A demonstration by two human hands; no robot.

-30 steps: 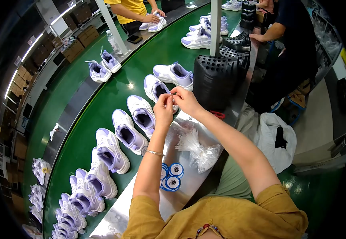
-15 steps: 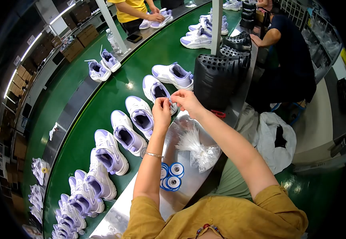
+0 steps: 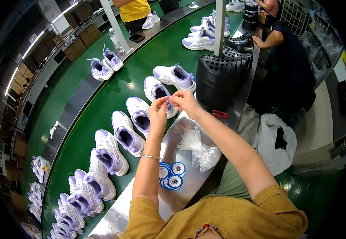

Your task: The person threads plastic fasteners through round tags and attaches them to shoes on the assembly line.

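My left hand [image 3: 158,110] and my right hand [image 3: 185,103] meet with fingertips pinched together. Whatever lies between them is too small to make out. Just behind the fingers is a white and lilac sneaker [image 3: 152,84] on the green belt; I cannot tell whether they touch it. Below my forearms, on the metal ledge [image 3: 189,187], lie several round blue-and-white tags [image 3: 175,181]. Beside them is a bundle of thin clear plastic strands [image 3: 192,139], gathered in a clear bag [image 3: 205,157].
Several more sneakers [image 3: 111,153] line the green belt [image 3: 75,147] to the left. A black perforated boot-like form [image 3: 216,79] stands right of my hands, near a red tool [image 3: 219,114]. A white bag [image 3: 276,143] sits lower right. Co-workers are across the belt and at right.
My hands stay pinched together in almost the same place, with a slight shift of the fingers. The co-worker in yellow has moved their hands away from the shoe near them.
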